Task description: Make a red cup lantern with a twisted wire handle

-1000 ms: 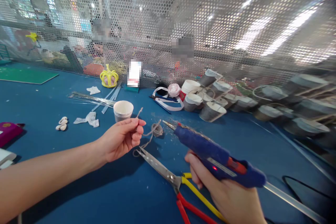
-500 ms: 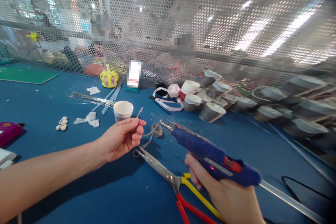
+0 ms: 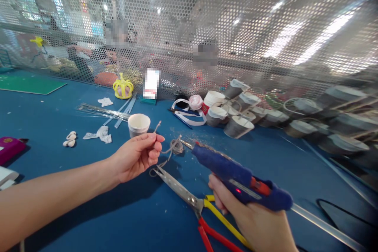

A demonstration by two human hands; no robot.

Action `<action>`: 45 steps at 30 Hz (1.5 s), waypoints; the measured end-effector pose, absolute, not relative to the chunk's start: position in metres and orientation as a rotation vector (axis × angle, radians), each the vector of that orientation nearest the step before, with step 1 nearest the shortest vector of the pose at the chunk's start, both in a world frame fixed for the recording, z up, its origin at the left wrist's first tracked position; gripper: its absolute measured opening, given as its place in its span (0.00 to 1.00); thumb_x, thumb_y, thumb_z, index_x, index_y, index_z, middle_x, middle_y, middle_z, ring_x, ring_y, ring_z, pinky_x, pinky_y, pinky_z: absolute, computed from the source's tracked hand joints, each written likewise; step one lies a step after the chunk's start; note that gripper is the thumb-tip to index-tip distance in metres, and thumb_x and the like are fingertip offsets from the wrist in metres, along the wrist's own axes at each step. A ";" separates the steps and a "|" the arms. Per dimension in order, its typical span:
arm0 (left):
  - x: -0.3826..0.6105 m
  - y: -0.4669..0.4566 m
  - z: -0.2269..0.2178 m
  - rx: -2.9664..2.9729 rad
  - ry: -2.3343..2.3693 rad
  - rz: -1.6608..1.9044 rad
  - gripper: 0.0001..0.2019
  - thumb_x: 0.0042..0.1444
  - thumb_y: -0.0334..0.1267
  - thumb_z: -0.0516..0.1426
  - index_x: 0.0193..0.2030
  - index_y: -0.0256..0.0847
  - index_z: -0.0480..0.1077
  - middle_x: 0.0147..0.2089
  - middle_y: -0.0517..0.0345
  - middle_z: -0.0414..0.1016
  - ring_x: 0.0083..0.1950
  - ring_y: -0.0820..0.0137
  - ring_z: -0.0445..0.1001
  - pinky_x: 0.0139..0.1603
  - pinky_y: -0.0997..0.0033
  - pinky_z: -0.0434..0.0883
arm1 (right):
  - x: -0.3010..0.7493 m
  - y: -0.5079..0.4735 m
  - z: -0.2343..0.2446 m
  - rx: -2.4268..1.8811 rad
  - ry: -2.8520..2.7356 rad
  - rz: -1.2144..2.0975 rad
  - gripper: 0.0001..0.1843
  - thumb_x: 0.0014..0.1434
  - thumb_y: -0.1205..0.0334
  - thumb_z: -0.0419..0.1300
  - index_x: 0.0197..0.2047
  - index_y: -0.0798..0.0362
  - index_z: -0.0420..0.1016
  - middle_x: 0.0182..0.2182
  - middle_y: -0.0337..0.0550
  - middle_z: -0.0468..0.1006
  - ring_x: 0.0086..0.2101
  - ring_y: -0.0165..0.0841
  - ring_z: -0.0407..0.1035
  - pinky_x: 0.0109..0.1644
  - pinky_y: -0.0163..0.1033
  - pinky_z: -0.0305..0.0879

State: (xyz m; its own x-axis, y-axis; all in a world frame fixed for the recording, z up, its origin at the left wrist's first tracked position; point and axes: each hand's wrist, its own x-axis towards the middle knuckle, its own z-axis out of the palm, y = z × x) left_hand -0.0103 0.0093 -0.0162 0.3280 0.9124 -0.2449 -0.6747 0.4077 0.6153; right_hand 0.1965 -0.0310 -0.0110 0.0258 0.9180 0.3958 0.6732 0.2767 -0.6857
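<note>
Between thumb and fingers, my left hand pinches a thin grey cord whose short end sticks up. The cord trails to a small grey coil on the table. My right hand is wrapped round a blue hot glue gun with a red light and a clear glue stick in its back. Its metal nozzle points left, towards the cord. Just behind my left hand stands a white-lined grey cup. Scissors with red and yellow handles lie below, blades parted.
Grey-wrapped cups crowd the right side. Thin wires, white lace pieces and a yellow crown-shaped item lie left of centre. A perforated metal screen closes the back. A black cable runs at the right.
The glue gun has shifted very slightly to the left. My left hand keeps its pinch on the cord in nearly the same place.
</note>
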 end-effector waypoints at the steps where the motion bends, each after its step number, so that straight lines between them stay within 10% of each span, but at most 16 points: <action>1: -0.010 0.009 -0.016 0.448 0.620 1.083 0.11 0.57 0.28 0.47 0.30 0.30 0.69 0.21 0.59 0.66 0.17 0.83 0.63 0.18 0.86 0.63 | 0.197 -0.031 -0.010 -1.472 -1.717 0.400 0.20 0.48 0.48 0.55 0.11 0.48 0.62 0.10 0.33 0.65 0.14 0.29 0.64 0.25 0.32 0.67; 45: -0.009 0.009 -0.019 0.411 0.587 1.023 0.09 0.56 0.28 0.49 0.31 0.29 0.69 0.22 0.59 0.66 0.17 0.84 0.62 0.17 0.87 0.62 | 0.192 -0.036 -0.001 -1.427 -1.583 0.624 0.19 0.47 0.53 0.57 0.10 0.49 0.60 0.09 0.34 0.65 0.15 0.31 0.65 0.21 0.32 0.65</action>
